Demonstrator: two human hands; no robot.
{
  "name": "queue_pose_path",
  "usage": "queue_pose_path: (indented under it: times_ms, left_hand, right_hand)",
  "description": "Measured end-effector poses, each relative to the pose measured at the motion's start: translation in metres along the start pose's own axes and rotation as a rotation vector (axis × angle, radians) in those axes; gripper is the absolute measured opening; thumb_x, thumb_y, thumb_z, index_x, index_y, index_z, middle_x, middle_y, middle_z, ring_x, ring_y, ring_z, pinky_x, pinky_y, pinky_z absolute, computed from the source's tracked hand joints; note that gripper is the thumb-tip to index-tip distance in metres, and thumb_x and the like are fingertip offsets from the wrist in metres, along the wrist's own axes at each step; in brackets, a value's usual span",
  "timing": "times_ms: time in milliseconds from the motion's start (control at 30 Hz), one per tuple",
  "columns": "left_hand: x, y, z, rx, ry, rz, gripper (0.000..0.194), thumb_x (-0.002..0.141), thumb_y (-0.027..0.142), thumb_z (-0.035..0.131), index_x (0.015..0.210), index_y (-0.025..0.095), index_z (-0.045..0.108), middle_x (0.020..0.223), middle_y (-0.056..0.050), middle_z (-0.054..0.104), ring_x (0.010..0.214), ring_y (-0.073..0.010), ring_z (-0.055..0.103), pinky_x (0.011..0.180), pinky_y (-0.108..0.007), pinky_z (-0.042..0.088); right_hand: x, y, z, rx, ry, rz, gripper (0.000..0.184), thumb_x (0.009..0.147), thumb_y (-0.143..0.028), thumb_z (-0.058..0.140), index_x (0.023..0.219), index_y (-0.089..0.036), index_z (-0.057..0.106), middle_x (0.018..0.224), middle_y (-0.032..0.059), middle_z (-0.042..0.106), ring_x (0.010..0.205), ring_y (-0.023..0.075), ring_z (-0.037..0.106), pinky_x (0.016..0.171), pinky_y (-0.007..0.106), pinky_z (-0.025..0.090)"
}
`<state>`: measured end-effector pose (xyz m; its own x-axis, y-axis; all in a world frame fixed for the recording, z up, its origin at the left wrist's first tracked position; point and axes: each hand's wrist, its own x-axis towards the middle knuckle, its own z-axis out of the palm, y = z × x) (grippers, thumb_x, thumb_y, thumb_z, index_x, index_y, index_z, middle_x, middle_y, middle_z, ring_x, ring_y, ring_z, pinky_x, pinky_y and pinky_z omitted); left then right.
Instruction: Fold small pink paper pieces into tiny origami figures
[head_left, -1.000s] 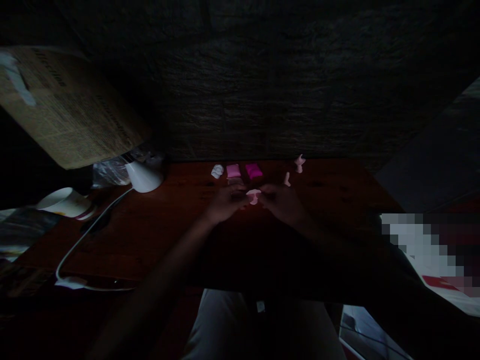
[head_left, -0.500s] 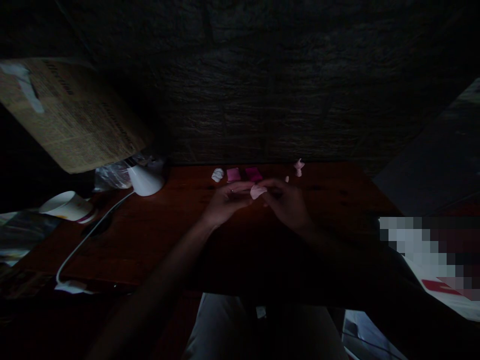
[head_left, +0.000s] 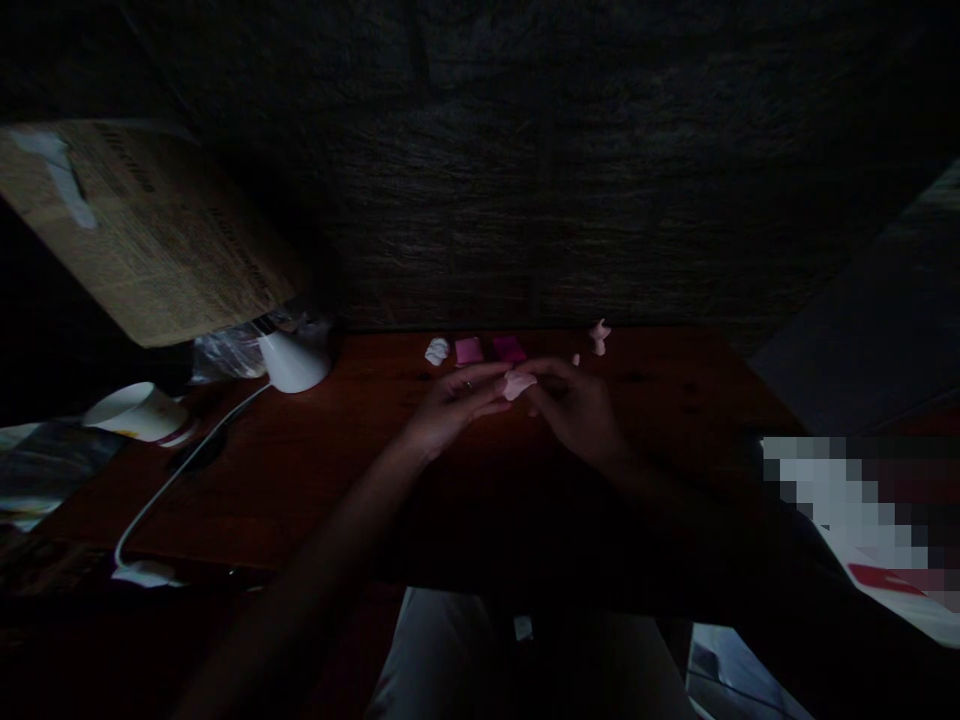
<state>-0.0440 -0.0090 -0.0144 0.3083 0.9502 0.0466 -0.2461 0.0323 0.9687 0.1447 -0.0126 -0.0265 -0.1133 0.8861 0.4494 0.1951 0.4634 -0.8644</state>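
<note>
Between the fingertips of both hands is a flattened pale pink piece of what looks like modelling clay (head_left: 519, 385). My left hand (head_left: 448, 408) pinches its left side, and my right hand (head_left: 576, 408) grips it from the right. Just beyond the fingers lie a white crumpled lump (head_left: 437, 350), a pink square block (head_left: 469, 350) and a magenta square block (head_left: 509, 348). A small pale pink shaped figure (head_left: 599, 337) stands at the back right, with a tiny pink bit (head_left: 575, 360) near it. The dim light hides finger detail.
On the left of the wooden table (head_left: 300, 480) are a white cone-shaped object (head_left: 294, 362) with a cable (head_left: 161, 490), and a paper cup (head_left: 139, 412). A printed brown paper bag (head_left: 165, 240) is above them. The dark wall (head_left: 487, 200) rises behind the table.
The pink piece has turned slightly between my fingers, and my left thumb and fingers have shifted a little on it. The whole view has moved very slightly.
</note>
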Motion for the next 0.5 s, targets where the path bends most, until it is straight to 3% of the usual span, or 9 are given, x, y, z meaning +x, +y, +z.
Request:
queue_pose_path:
  times_ms: [100,267,500]
  left_hand:
    - [-0.0002,0.0021,0.0011,-0.024,0.014,-0.019,0.039,0.070,0.033,0.091,0.106,0.021,0.081,0.117,-0.009,0.078,0.110,-0.0257,0.072,0.095,-0.038,0.058]
    - [-0.0006,0.0053,0.0012,-0.093,0.023,-0.045,0.033,0.070,0.027,0.092,0.101,0.020,0.082,0.108,-0.006,0.080,0.099,-0.0193,0.074,0.091,-0.031,0.058]
    - [0.0002,0.0044,0.0013,-0.133,0.036,-0.087,0.025,0.078,0.023,0.086,0.100,0.015,0.078,0.101,-0.007,0.079,0.089,-0.0175,0.076,0.087,-0.031,0.060]
  right_hand:
    - [0.0004,0.0006,0.0000,0.020,-0.011,-0.005,0.016,0.088,-0.026,0.063,0.101,-0.023,0.072,0.089,0.0010,0.077,0.057,0.0129,0.068,0.060,0.029,0.056]
    - [0.0011,-0.0008,-0.0014,0.033,-0.030,-0.052,0.029,0.085,-0.025,0.065,0.113,-0.024,0.070,0.114,0.0062,0.077,0.074,0.0162,0.073,0.064,0.030,0.059]
    - [-0.0002,-0.0035,-0.0042,0.055,-0.077,-0.053,0.028,0.092,-0.031,0.058,0.116,-0.022,0.067,0.092,0.0034,0.077,0.063,0.0136,0.069,0.062,0.029,0.058]
